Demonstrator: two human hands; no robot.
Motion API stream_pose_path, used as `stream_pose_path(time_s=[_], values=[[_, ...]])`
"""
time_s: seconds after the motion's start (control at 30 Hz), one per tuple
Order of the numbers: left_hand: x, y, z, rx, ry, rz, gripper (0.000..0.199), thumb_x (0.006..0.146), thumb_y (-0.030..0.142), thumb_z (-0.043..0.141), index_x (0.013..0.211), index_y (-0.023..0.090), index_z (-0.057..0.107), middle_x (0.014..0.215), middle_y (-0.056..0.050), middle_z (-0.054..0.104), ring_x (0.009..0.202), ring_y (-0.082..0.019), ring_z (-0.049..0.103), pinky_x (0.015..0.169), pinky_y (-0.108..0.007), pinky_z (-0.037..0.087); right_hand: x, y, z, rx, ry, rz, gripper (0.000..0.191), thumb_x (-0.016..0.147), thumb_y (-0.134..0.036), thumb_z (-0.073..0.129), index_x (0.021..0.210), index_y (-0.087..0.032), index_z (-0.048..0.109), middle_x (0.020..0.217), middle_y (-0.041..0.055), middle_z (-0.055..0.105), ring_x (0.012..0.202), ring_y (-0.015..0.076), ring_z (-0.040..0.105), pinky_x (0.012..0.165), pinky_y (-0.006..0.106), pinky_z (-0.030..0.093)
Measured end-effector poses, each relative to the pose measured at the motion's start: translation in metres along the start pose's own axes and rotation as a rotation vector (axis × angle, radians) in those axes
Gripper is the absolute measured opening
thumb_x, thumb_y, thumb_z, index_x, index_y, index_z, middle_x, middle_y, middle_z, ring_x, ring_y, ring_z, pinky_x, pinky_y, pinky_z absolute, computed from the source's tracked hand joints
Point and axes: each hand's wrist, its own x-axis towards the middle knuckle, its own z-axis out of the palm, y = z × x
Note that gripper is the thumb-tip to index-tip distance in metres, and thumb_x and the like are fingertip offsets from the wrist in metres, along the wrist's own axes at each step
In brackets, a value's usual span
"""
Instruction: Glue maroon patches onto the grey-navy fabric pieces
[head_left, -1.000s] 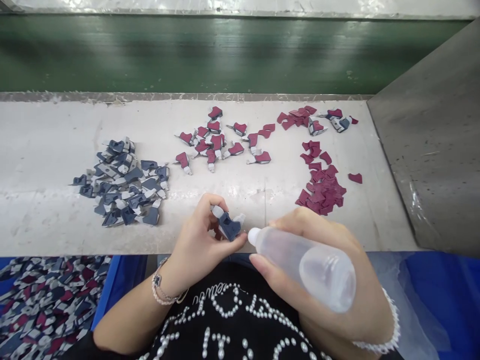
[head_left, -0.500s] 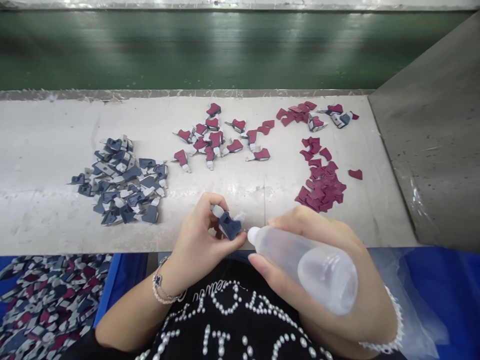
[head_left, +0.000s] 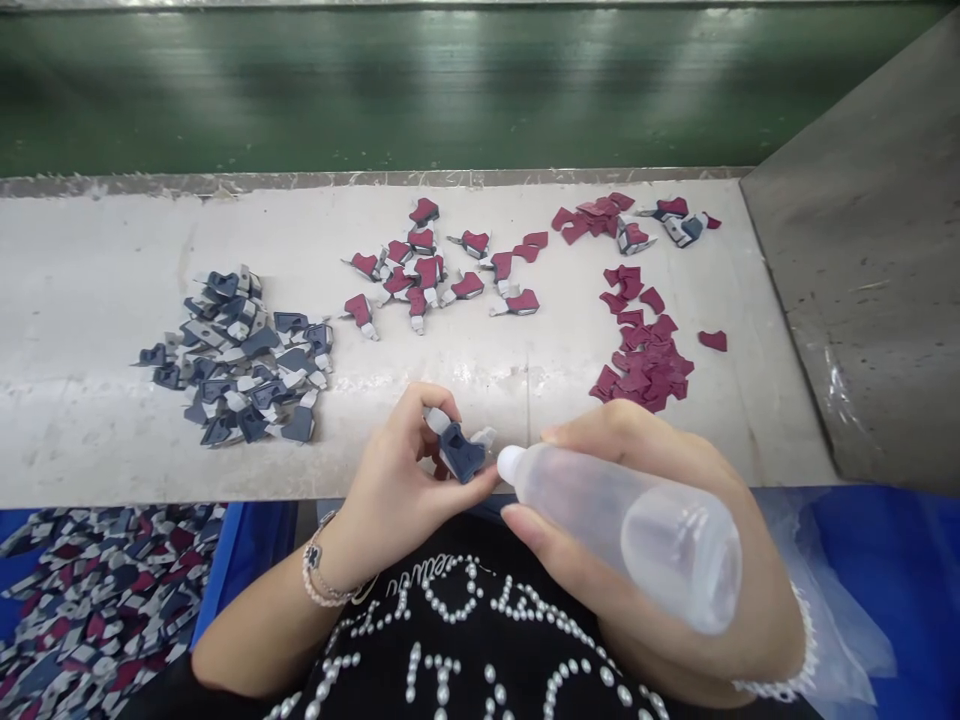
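Note:
My left hand (head_left: 409,455) pinches a small dark blue and grey plastic part (head_left: 461,452) between thumb and fingers, its recessed blue face turned up. In my right hand (head_left: 637,480) lies a translucent squeeze bottle (head_left: 622,520), part full of clear liquid, tilted with its white-capped nozzle (head_left: 510,463) towards the part. The nozzle's tip is close to my left thumb; whether it touches anything I cannot tell. Ahead on the bench lie several parts fitted with maroon pieces (head_left: 427,270). Loose maroon pieces (head_left: 649,365) are heaped beyond my right hand.
A pile of blue and grey parts (head_left: 247,365) sits on the left of the white bench (head_left: 75,430). Below it stands a blue bin (head_left: 217,590) full of mixed parts. A metal panel (head_left: 870,280) bounds the right side; a green strip (head_left: 450,95) runs behind.
My right hand has drawn the bottle slightly back to the right, away from the part. My left hand keeps its hold with almost no movement.

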Motion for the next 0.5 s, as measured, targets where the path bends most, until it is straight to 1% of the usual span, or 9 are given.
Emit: stream_pose_path(time_s=[0.2, 0.27, 0.37, 0.43, 0.5], values=[[0.001, 0.000, -0.001, -0.005, -0.013, 0.005, 0.043, 0.073, 0.016, 0.078, 0.096, 0.027, 0.044, 0.071, 0.007, 0.058, 0.055, -0.009, 0.053, 0.049, -0.018, 0.042, 0.001, -0.003, 0.003, -0.033, -0.002, 0.011, 0.031, 0.080, -0.021, 0.074, 0.086, -0.024, 0.044, 0.064, -0.0099, 0.055, 0.047, 0.0072, 0.052, 0.045, 0.021, 0.042], [0.002, 0.000, 0.000, -0.017, -0.016, -0.003, 0.042, 0.074, 0.016, 0.078, 0.096, 0.027, 0.044, 0.070, 0.007, 0.057, 0.054, -0.009, 0.052, 0.048, -0.017, 0.041, 0.000, -0.002, 0.004, -0.044, 0.009, 0.012, 0.030, 0.081, -0.024, 0.074, 0.085, -0.025, 0.044, 0.065, -0.0099, 0.056, 0.048, 0.0067, 0.053, 0.045, 0.020, 0.042], [0.002, 0.002, 0.001, -0.037, -0.053, 0.004, 0.044, 0.072, 0.013, 0.078, 0.095, 0.026, 0.044, 0.066, 0.009, 0.054, 0.053, -0.008, 0.050, 0.047, -0.016, 0.039, 0.000, 0.000, 0.006, -0.031, 0.044, 0.001, 0.030, 0.082, -0.031, 0.075, 0.083, -0.025, 0.045, 0.066, -0.0094, 0.058, 0.048, 0.0065, 0.055, 0.044, 0.019, 0.044], [0.001, 0.003, 0.002, -0.040, -0.081, 0.024, 0.043, 0.071, 0.009, 0.076, 0.095, 0.026, 0.045, 0.063, 0.010, 0.052, 0.050, -0.007, 0.047, 0.046, -0.014, 0.037, 0.000, 0.001, 0.008, -0.013, 0.055, -0.010, 0.029, 0.082, -0.033, 0.075, 0.085, -0.025, 0.047, 0.067, -0.0091, 0.059, 0.048, 0.0065, 0.057, 0.042, 0.019, 0.044], [0.001, 0.002, 0.002, -0.034, -0.082, 0.040, 0.042, 0.071, 0.007, 0.075, 0.094, 0.026, 0.045, 0.060, 0.011, 0.050, 0.047, -0.006, 0.044, 0.044, -0.013, 0.034, 0.000, 0.002, 0.010, -0.039, 0.050, -0.018, 0.028, 0.082, -0.034, 0.075, 0.087, -0.025, 0.049, 0.068, -0.0081, 0.060, 0.048, 0.0076, 0.058, 0.042, 0.020, 0.046]])
